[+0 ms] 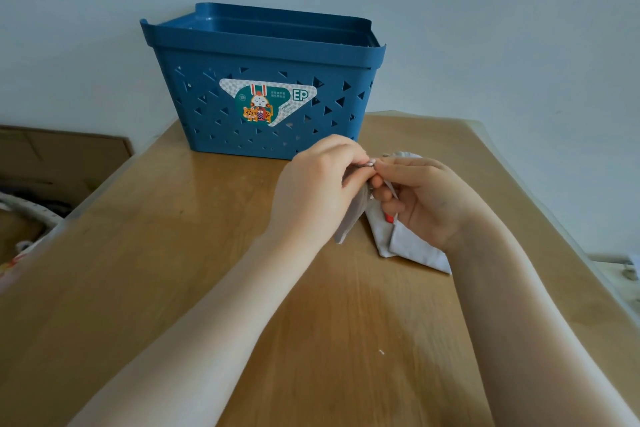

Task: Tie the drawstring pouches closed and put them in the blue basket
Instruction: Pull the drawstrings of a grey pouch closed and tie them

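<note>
Head view: my left hand [313, 184] and right hand [427, 196] meet above the wooden bench [173, 270], just in front of the blue perforated plastic basket [263, 87]. Both sets of fingers [349, 156] are curled and clamped on the thin drawstring cord [370, 165] at the neck of the pale grey fabric drawstring pouch [412, 246]. The pouch is mostly hidden by the hands; its lower end rests on the bench by my right wrist, and a grey flap [349, 218] hangs under my left palm. Can't tell if that flap is the same pouch or a second one.

Step in hand, my read: closing the knot. To do it well, keep the pinch close to the neck, pull both cord ends evenly outward, cinch the mouth fully before tightening, don't let the fabric get caught in the knot.

Orientation: long axis runs diagonally, neck up and toward the basket, bottom corner toward me and to the right. The basket's open top faces up; nothing visible inside from this angle
</note>
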Motion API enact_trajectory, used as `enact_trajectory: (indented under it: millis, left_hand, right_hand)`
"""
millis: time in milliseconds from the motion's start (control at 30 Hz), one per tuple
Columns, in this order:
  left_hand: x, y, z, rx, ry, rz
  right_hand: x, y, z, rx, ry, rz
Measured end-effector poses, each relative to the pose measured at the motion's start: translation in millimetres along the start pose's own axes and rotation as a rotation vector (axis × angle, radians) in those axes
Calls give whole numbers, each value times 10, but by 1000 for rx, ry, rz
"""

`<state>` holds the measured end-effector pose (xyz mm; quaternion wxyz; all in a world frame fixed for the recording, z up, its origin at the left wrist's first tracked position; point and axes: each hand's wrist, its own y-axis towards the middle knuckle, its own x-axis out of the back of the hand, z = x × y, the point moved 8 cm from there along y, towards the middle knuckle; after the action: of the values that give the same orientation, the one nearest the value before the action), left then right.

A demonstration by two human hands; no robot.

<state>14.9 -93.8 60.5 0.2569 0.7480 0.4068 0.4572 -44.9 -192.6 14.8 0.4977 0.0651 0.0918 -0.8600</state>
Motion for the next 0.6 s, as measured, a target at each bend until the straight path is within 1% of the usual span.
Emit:
enact_trajectory:
  millis: [133,233,400,500,600]
  left_hand:
    - [61,-42,-108,-84,119,-120]
    - [77,-53,-104,-68,75,-162]
    - [54,-50,12,68,-96,-149]
    - [35,-48,51,153,-110,-120]
    - [-7,-40,109,251,-105,-39]
  right_hand:
    - [-46,7,37,8,172,28]
    - [-68,-1,64,33,191,35]
    - [-77,1,39,25,183,33]
    - [-69,1,46,47,142,5]
    - [-65,2,28,52,89,-31]
